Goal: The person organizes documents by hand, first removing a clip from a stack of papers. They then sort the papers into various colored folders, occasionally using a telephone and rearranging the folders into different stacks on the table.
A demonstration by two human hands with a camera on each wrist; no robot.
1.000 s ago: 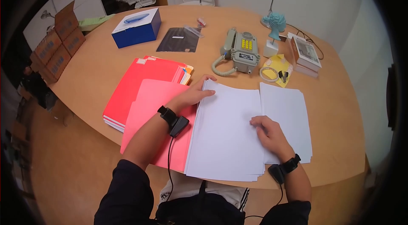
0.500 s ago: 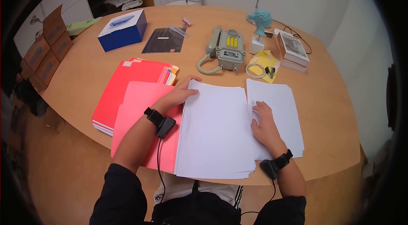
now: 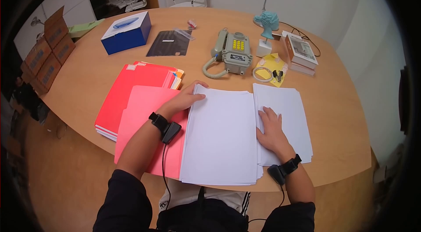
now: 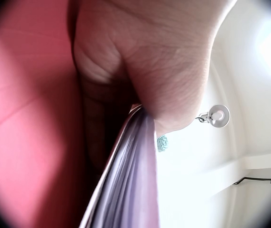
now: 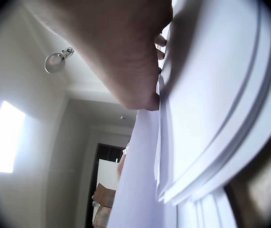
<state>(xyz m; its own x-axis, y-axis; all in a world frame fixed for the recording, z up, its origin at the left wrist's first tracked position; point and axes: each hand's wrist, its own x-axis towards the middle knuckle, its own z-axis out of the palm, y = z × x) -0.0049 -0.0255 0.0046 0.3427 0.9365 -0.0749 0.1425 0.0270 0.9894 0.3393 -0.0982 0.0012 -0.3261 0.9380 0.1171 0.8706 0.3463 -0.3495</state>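
A stack of white sheets point(image 3: 221, 140) lies on the right side of an opened pink folder point(image 3: 153, 100). My left hand point(image 3: 188, 98) grips the stack's upper left edge, thumb on top and fingers beneath; the left wrist view shows the sheet edges point(image 4: 133, 161) between thumb and fingers. A second pile of white sheets point(image 3: 291, 118) lies to the right. On that pile rests my right hand point(image 3: 272, 131), palm down, fingers spread and relaxed, its thumb by the first stack's right edge. Loose page edges point(image 5: 211, 161) fan out beside it in the right wrist view.
Red folders point(image 3: 127, 87) are stacked at the left. Behind stand a blue box point(image 3: 127, 35), a black sheet point(image 3: 169, 43), a telephone point(image 3: 237, 52), a teal bust point(image 3: 266, 21) and books point(image 3: 300, 52). A tape roll point(image 3: 262, 74) lies on yellow paper. The table's front edge is near.
My right hand has moved off the first stack's right edge onto the right pile, and its fingers have spread. The left hand keeps its grip. The head view has shifted slightly.
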